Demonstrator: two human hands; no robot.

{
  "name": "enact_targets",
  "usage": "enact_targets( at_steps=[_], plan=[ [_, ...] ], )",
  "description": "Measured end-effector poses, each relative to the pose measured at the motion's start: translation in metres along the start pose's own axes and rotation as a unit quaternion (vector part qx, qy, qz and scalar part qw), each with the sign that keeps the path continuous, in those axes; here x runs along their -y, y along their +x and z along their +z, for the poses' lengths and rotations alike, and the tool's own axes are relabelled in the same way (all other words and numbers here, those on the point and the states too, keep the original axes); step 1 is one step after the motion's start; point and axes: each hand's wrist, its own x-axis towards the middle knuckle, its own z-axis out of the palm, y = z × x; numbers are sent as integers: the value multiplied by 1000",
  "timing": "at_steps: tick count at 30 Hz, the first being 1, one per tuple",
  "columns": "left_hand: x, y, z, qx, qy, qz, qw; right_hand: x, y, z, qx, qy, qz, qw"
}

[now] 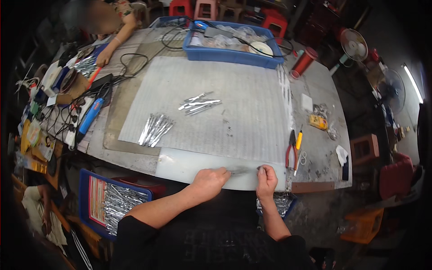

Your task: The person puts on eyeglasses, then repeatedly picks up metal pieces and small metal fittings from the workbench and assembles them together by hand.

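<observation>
My left hand (209, 178) and my right hand (266, 178) rest at the near edge of the table, on a white board (180, 164). Between their fingertips they pinch the two ends of a thin silvery metal piece (240, 171), which lies flat and looks blurred. Farther out on the grey ribbed mat (252, 99) lie two piles of similar silvery pieces, one pile (154, 129) to the left and one pile (199, 104) near the middle.
Red-handled pliers (290, 153) and a yellow-handled tool (298, 144) lie right of my hands. A blue tray (231, 42) stands at the far edge. Blue bins with silvery parts (118, 204) sit below the table. Another person's hand (104, 56) works at the far left among cables.
</observation>
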Motion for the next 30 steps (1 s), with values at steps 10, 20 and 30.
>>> enact_targets(
  at_steps=[10, 20, 30],
  plan=[
    [2, 6, 8, -70, -35, -8, 997, 5, 1, 1, 23, 10, 3, 1000],
    [55, -26, -16, -146, -4, -111, 983, 7, 1, 1, 20, 48, 36, 998],
    [161, -35, -79, -302, 146, -321, 886, 6, 1, 1, 23, 27, 23, 999]
  ],
)
